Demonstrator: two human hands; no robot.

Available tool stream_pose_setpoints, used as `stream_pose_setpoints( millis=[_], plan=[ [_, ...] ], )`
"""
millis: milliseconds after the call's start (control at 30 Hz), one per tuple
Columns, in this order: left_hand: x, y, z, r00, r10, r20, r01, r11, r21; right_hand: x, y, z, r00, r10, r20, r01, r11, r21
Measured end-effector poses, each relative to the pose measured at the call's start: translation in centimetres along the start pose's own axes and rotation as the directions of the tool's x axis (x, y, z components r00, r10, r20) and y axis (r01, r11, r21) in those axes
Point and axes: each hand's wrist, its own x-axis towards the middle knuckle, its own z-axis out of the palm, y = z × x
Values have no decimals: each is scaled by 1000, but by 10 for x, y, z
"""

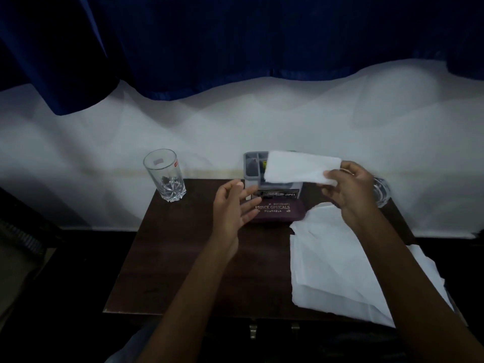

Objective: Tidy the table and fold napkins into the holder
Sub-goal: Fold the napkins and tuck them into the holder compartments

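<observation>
My right hand [345, 189] pinches one end of a folded white napkin [298, 167], which hangs flat in the air over the grey holder [252, 169] at the back of the dark wooden table [199, 271]. The napkin hides the holder's right part. My left hand [234, 205] hovers open just left of the holder, fingers spread, touching nothing. A loose pile of unfolded white napkins [340, 265] lies on the table's right side, under my right forearm.
A clear drinking glass [165, 176] stands at the table's back left corner. A second glass [382, 195] peeks out behind my right hand. A maroon spectacle case [277, 212] lies in front of the holder. White cloth and blue curtain hang behind.
</observation>
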Motion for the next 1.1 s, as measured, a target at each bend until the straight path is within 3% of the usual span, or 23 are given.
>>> stream_pose_setpoints(
  millis=[100,267,600,800,1100],
  plan=[
    [2,-3,6,1000,-7,25,7,1000,-16,18,-5,-2,990,-47,-133,55,997,59],
    [0,-8,11,998,-28,61,27,1000,10,42,-5,0,969,-122,-216,126,992,4],
    [-3,-8,8,996,-50,71,47,998,40,50,-17,-4,935,-321,-148,279,927,-249],
    [-5,-10,10,994,-67,81,60,995,82,48,-6,6,978,-206,23,205,943,-264],
    [-6,-8,8,994,-80,77,70,990,121,43,4,13,995,-88,48,97,970,-223]
  ],
)
